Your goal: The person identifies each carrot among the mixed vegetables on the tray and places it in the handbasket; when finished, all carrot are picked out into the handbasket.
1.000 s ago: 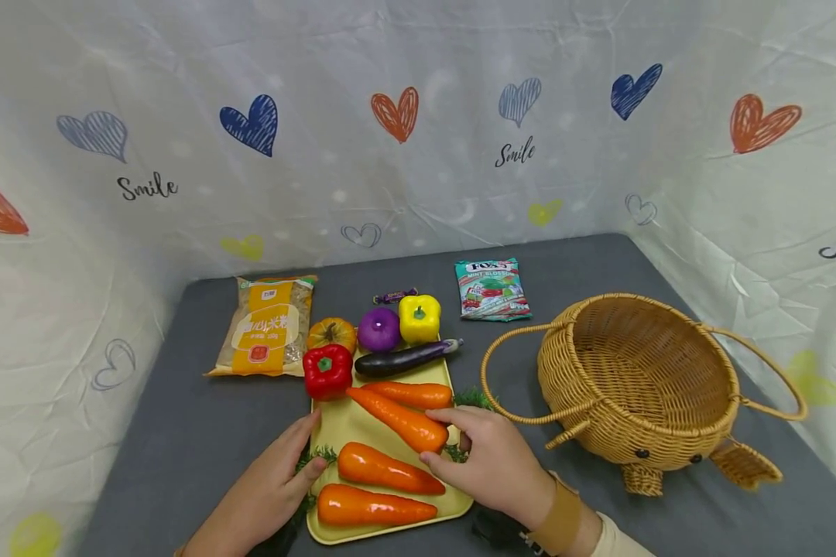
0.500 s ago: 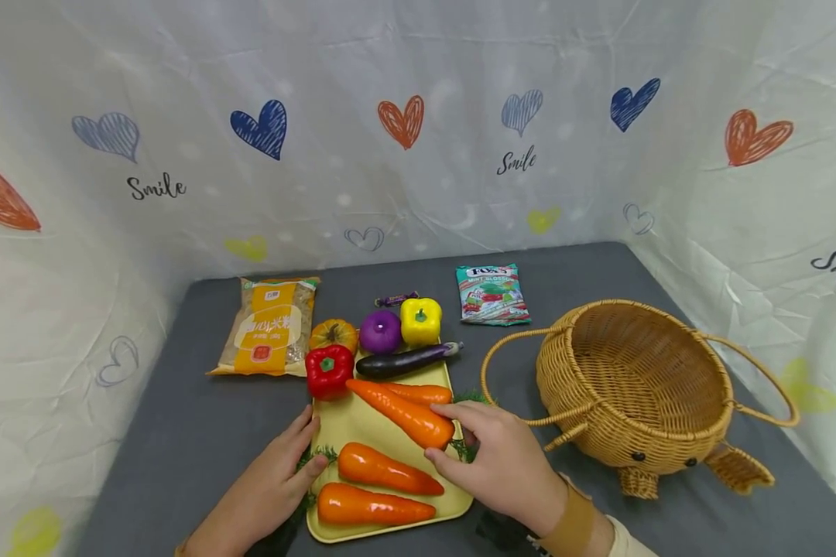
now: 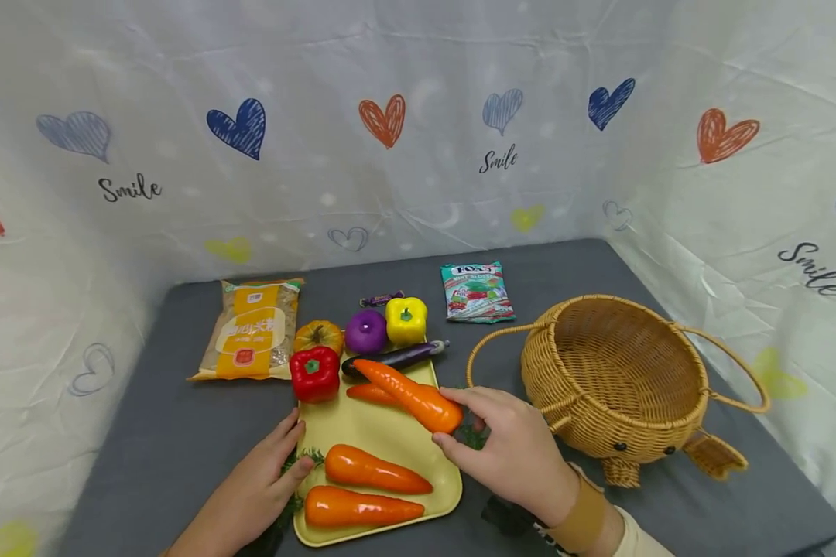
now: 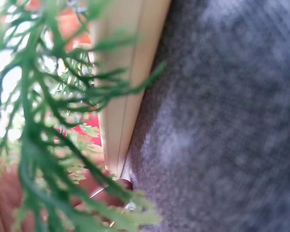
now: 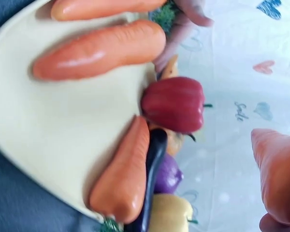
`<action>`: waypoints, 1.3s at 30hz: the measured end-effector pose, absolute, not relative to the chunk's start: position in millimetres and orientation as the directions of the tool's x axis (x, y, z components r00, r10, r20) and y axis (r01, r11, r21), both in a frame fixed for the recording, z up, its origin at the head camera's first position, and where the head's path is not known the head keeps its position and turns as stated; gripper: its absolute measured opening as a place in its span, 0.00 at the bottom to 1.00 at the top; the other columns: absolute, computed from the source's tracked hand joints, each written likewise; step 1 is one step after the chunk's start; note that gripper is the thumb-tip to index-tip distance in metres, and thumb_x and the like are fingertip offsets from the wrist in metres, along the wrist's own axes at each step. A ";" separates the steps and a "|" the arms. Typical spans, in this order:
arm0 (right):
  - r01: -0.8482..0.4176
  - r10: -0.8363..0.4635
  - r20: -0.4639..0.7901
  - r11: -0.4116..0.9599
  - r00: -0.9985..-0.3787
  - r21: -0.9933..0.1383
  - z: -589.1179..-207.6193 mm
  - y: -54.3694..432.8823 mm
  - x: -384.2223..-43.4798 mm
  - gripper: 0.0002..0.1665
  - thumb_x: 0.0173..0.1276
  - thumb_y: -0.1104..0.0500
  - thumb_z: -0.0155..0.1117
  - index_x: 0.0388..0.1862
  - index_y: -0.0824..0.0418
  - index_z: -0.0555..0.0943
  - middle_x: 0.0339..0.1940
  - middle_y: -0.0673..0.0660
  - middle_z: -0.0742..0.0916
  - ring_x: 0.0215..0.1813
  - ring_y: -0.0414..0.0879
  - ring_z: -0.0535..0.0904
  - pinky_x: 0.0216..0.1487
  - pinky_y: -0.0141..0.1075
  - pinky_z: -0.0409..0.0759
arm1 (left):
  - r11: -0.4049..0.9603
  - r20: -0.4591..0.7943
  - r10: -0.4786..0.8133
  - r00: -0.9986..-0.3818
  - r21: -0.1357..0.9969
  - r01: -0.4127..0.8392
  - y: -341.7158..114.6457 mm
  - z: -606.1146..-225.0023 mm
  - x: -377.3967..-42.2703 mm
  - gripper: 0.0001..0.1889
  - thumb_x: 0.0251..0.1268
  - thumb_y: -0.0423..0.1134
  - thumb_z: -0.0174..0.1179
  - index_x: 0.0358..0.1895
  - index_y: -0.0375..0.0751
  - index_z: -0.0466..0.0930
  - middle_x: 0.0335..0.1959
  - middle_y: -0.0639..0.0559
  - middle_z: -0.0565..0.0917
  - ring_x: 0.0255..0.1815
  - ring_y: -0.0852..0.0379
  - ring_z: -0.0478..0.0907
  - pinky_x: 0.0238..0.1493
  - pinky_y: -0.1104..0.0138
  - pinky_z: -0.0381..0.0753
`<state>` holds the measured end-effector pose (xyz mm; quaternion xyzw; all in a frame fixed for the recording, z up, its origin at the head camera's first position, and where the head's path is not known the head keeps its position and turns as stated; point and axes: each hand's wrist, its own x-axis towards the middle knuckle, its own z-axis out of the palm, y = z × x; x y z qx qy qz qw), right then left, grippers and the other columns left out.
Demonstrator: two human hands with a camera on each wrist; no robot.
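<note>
My right hand (image 3: 519, 452) pinches the thick end of an orange carrot (image 3: 414, 396) between thumb and fingers, holding it above the yellow tray (image 3: 369, 427). In the right wrist view that carrot (image 5: 282, 174) hangs well apart from the tray. Another carrot (image 3: 371, 396) lies partly hidden beneath it. My left hand (image 3: 261, 480) rests at the tray's left edge, fingers extended along the rim, beside green carrot leaves (image 4: 43, 130). Two carrots, an upper one (image 3: 376, 469) and a lower one (image 3: 362, 507), lie on the near part of the tray.
At the tray's far end sit a red bell pepper (image 3: 315, 374), eggplant (image 3: 397, 357), small pumpkin (image 3: 319, 336), purple onion (image 3: 366, 333) and yellow pepper (image 3: 406, 321). A grain bag (image 3: 251, 331), small wrapped candy (image 3: 382, 299) and candy bag (image 3: 477, 292) lie behind. Right stands a wicker basket (image 3: 627, 422).
My right hand has raised the carrot off the tray and moved it slightly up and to the right. The left hand stays at the tray's edge. The head view has shifted a little.
</note>
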<state>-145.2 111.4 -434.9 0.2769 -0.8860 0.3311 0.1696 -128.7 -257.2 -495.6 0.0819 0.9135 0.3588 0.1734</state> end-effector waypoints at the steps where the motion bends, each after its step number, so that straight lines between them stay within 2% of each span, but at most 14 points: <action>1: -0.603 -0.375 0.489 0.632 -0.788 -0.487 -433.3 113.1 -145.7 0.29 0.60 0.46 0.86 0.60 0.50 0.90 0.42 0.40 0.88 0.31 0.32 0.72 0.28 0.28 0.74 | 0.731 -0.258 0.272 -0.927 0.682 0.024 -257.7 -495.5 -128.6 0.40 0.88 0.58 0.47 0.81 0.23 0.59 0.85 0.28 0.51 0.83 0.27 0.51 0.76 0.31 0.56; 6: -0.586 -0.354 0.493 0.658 -0.795 -0.473 -426.9 123.5 -147.5 0.30 0.60 0.46 0.86 0.61 0.51 0.90 0.44 0.40 0.88 0.32 0.33 0.72 0.28 0.29 0.74 | 0.738 -0.259 0.272 -0.927 0.675 0.028 -258.1 -494.7 -128.4 0.40 0.88 0.58 0.47 0.80 0.23 0.60 0.85 0.28 0.51 0.83 0.27 0.52 0.75 0.31 0.57; 13: -0.562 -0.328 0.496 0.692 -0.804 -0.453 -421.2 137.6 -147.8 0.30 0.59 0.45 0.87 0.58 0.53 0.91 0.40 0.40 0.87 0.32 0.34 0.73 0.28 0.30 0.74 | 0.732 -0.266 0.285 -0.921 0.681 0.030 -257.1 -494.4 -128.8 0.40 0.88 0.58 0.47 0.81 0.22 0.59 0.85 0.27 0.50 0.83 0.26 0.50 0.76 0.31 0.56; 22: -0.573 -0.309 0.551 0.712 -0.775 -0.407 -412.8 155.5 -147.8 0.30 0.56 0.49 0.88 0.59 0.53 0.91 0.37 0.41 0.87 0.31 0.33 0.72 0.27 0.30 0.73 | 0.740 -0.267 0.281 -0.922 0.672 0.032 -257.6 -494.7 -128.2 0.40 0.88 0.59 0.46 0.80 0.22 0.60 0.85 0.27 0.51 0.83 0.26 0.51 0.75 0.31 0.56; 27: -0.555 -0.274 0.588 0.744 -0.761 -0.372 -405.0 170.8 -148.6 0.31 0.56 0.50 0.88 0.59 0.55 0.91 0.34 0.43 0.86 0.29 0.34 0.71 0.25 0.31 0.71 | 0.741 -0.261 0.273 -0.926 0.670 0.030 -256.2 -493.6 -129.7 0.41 0.88 0.61 0.42 0.81 0.25 0.59 0.85 0.30 0.51 0.84 0.28 0.51 0.76 0.32 0.55; 31: -0.530 -0.246 0.598 0.769 -0.762 -0.358 -399.3 181.3 -148.1 0.32 0.55 0.52 0.88 0.60 0.55 0.90 0.40 0.46 0.89 0.30 0.34 0.72 0.26 0.32 0.72 | 0.739 -0.267 0.269 -0.925 0.673 0.021 -255.4 -491.6 -132.4 0.42 0.88 0.63 0.40 0.82 0.26 0.59 0.85 0.30 0.51 0.84 0.28 0.50 0.76 0.32 0.54; 39: -0.494 -0.222 0.590 0.795 -0.777 -0.352 -395.6 193.0 -144.5 0.31 0.56 0.52 0.88 0.60 0.54 0.90 0.32 0.41 0.82 0.29 0.35 0.70 0.26 0.33 0.69 | 0.735 -0.328 0.270 -0.905 0.677 -0.026 -259.9 -496.9 -133.1 0.43 0.87 0.63 0.43 0.81 0.24 0.60 0.85 0.27 0.49 0.83 0.25 0.47 0.75 0.29 0.53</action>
